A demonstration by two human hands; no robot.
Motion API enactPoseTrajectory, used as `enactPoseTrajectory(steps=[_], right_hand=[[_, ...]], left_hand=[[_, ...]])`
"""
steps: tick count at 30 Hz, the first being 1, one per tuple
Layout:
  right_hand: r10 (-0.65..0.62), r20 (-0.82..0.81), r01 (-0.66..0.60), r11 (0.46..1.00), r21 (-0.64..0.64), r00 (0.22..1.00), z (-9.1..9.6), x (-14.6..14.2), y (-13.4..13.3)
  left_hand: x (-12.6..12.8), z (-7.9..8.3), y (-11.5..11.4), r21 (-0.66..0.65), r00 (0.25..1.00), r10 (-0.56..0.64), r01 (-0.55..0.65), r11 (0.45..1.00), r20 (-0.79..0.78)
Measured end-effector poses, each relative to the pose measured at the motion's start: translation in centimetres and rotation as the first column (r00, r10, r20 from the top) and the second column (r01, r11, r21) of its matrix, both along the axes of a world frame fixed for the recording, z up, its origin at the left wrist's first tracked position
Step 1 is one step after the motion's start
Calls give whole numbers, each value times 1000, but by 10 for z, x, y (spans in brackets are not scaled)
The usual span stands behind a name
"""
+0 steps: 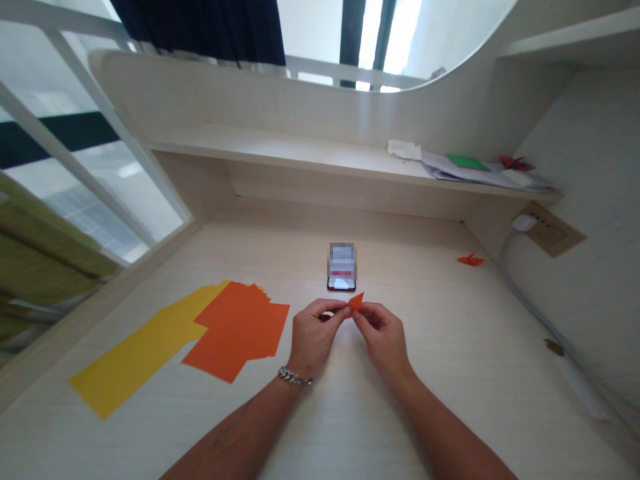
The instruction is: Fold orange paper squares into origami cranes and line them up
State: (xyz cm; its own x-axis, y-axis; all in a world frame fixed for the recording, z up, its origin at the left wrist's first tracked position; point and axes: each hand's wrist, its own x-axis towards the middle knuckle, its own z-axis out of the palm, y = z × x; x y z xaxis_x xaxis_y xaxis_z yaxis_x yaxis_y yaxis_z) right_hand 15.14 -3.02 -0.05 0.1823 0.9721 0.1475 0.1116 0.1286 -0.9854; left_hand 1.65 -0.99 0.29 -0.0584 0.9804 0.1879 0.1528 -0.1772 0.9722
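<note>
one bare left hand [315,333], a chain bracelet [295,378] of silver links at its wrist; fingers pinched narrow on the left side of a small piece of folded orange paper [356,302].

one bare right hand [387,333], thumb and fingers likewise closed on the right side of the same piece. the piece was held between the two hands, at the middle of the bench [340,413], one pointed tip upward.

to the left, flat on the bench: yellow sheets [130,367], fanned out in a long band; orange sheets [240,330], overlapping, spread over the right end of the yellow, just beside the left hand.

one phone [342,267], lying just beyond the hands, its screen lit, most of the display blurred.

one orange paper bird [471,259], small, well apart at the far right of the bench.

one grey cable [525,303], along the right wall, its white plug [525,223] in a wall socket [550,230].

one shelf [280,152] across the back, bearing at its right: crumpled white tissue [404,150], loose papers, a green sheet [469,163] on top, and a red folded piece [517,163].
</note>
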Motion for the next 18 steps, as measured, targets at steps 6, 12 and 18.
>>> enactPoseTrajectory(steps=[6,12,18], right_hand=[[-7,-8,7,1000,6,1000,-2,0,1],[-6,5,6,1000,10,1000,0,0,0],[-3,12,3,1000,13,1000,-2,0,1]], left_hand=[[0,-2,2,11,998,-32,32,999,-47],[-1,-4,1,0,999,-26,26,1000,-42],[-1,-5,1,26,996,-27,29,999,-85]])
